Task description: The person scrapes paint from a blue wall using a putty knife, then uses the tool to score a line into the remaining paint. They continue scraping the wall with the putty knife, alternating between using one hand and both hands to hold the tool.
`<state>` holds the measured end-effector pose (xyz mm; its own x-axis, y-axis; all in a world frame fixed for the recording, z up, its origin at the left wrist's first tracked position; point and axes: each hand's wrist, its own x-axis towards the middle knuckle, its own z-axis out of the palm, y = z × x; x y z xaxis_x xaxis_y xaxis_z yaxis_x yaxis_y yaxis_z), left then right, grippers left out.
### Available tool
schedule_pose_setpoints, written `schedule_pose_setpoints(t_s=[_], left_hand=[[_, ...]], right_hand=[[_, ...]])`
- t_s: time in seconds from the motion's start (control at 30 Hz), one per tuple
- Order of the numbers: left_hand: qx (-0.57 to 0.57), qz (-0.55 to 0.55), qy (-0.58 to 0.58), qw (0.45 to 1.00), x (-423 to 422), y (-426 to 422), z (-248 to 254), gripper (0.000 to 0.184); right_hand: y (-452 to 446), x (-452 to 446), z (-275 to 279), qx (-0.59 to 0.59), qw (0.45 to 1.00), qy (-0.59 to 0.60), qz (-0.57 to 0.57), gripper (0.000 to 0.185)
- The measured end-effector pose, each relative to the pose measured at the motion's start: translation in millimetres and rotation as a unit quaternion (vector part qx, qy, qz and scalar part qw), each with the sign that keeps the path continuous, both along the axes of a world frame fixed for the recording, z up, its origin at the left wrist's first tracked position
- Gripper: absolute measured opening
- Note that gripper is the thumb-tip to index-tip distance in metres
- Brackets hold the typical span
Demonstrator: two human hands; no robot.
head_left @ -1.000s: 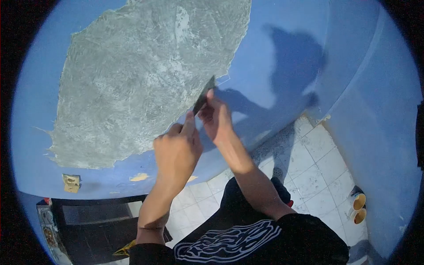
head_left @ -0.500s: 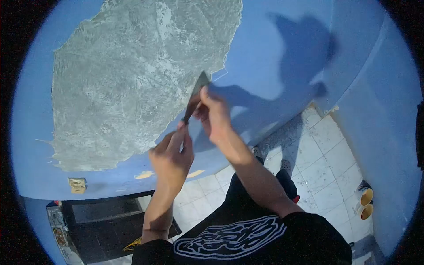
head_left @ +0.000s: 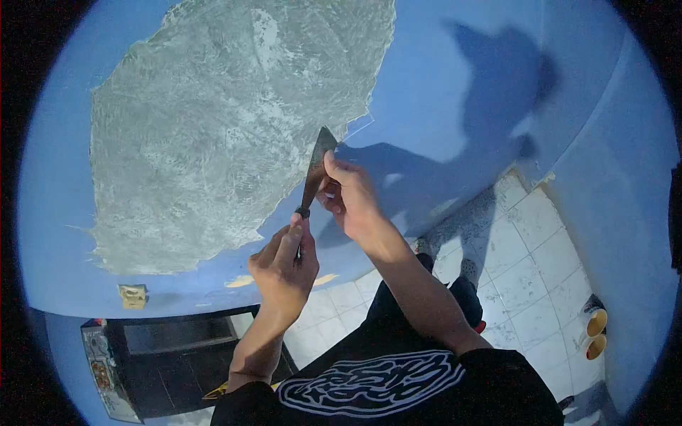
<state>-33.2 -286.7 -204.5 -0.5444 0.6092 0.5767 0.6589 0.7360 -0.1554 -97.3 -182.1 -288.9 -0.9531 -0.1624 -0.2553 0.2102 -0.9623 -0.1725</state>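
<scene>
A putty knife with a triangular metal blade points upward in front of the wall. My left hand is wrapped round its dark handle, index finger and thumb near the neck. The thumb of my right hand lies on the blade's right edge, with the other fingers curled behind and below it. Beyond the knife is a large grey rough patch with jagged edges on the blue wall. The blade tip overlaps the patch's lower right edge in view.
A beige wall socket is at the lower left, above a dark cabinet-like object with a yellow item beside it. Two yellowish round containers stand on the white tiled floor at the right. Shadows fall on the wall.
The knife and both hands have shifted slightly left and down from the patch's edge. The blade now shows more of its flat face. The view has shifted slightly.
</scene>
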Motion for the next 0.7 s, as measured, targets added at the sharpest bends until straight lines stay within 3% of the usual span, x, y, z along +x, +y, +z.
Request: schedule_pose_setpoints(t_s=[0.23,0.33,0.37,0.47,0.6,0.63,0.7], left_hand=[[0.026,0.068,-0.057,0.996,20,7,2,0.007],[-0.015,0.022,-0.004,1.0,11,18,-14,0.007],[-0.025,0.021,-0.006,0.999,15,20,-17,0.007],[0.016,-0.013,0.024,1.0,15,1,-14,0.01],[-0.002,-0.004,0.012,1.0,-1,3,-20,0.01],[0.001,-0.002,0.01,1.0,-2,1,-23,0.011],[0.015,-0.011,0.025,1.0,4,-8,-24,0.011]], right_hand=[[7,9,6,0.037,0.999,0.007,0.027,0.033],[10,-7,-15,-0.039,0.999,0.02,-0.024,0.032],[13,-2,-19,-0.046,0.996,0.079,-0.026,0.032],[-4,-3,-12,0.017,1.0,-0.011,0.014,0.032],[3,-9,-18,-0.008,0.998,0.01,-0.058,0.033],[3,-10,-25,-0.049,0.994,0.073,-0.062,0.033],[2,0,-8,-0.01,0.999,0.029,-0.036,0.034]])
